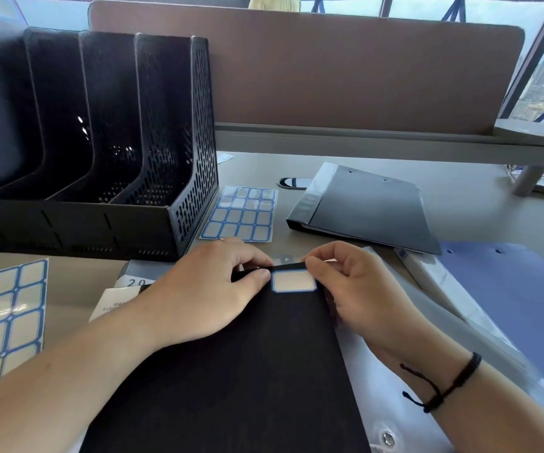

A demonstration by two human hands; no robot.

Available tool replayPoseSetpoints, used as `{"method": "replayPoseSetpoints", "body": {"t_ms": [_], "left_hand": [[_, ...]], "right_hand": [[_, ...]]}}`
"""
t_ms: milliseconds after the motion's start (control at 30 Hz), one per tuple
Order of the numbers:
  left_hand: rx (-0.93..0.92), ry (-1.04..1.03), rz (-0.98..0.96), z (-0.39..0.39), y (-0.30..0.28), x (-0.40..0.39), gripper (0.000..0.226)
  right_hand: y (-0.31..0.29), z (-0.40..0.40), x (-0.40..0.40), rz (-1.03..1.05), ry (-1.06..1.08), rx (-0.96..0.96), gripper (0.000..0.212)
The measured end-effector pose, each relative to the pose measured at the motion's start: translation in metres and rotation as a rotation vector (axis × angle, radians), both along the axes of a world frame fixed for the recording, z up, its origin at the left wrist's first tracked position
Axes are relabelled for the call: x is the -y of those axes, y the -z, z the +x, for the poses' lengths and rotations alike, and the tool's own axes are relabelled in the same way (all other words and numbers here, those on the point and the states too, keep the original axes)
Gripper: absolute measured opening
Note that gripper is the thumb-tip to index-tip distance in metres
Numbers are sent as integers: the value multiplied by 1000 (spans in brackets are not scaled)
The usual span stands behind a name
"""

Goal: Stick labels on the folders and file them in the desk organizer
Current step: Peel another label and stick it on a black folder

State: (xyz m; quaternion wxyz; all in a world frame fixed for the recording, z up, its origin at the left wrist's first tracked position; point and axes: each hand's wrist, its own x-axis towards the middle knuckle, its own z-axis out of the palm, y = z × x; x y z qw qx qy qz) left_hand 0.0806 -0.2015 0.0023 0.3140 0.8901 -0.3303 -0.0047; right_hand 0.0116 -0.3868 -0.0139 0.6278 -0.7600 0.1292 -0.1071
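Note:
A black folder (231,371) lies flat on the desk right in front of me. A white label with a blue border (293,281) sits flat at its top edge. My left hand (205,295) rests on the folder and pinches its top edge just left of the label. My right hand (355,289), fingers curled, pinches the label's right end against the folder's edge. The black mesh desk organizer (179,204) stands at the back left, and the slots I can see into hold nothing.
One label sheet (241,214) lies beside the organizer and another (2,315) at the left edge. A dark grey folder (368,207), a blue folder (509,305) and a clear plastic folder (427,338) lie on the right. Papers (117,299) poke out under my left hand. A brown partition (329,70) closes the back.

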Motion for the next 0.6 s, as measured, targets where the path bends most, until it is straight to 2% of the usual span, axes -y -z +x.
{"method": "replayPoseSetpoints", "body": {"t_ms": [67,167,233,467,600], "left_hand": [[-15,7,-11,-1,-1,1,19],[-20,35,-3,-4,-1,2,26],[-19,57,7,-7,-2,4,30],[-27,104,15,-12,-3,5,35],[-17,93,16,-11,-3,5,33]], "right_hand": [[-3,-2,-2,-14,-2,-19,15],[-5,-7,-8,-122,-42,-69,41],[-4,-7,-10,-201,-26,-94,49],[-2,-3,-6,-275,69,-98,36],[-5,-7,-7,-242,33,-111,46]]}}
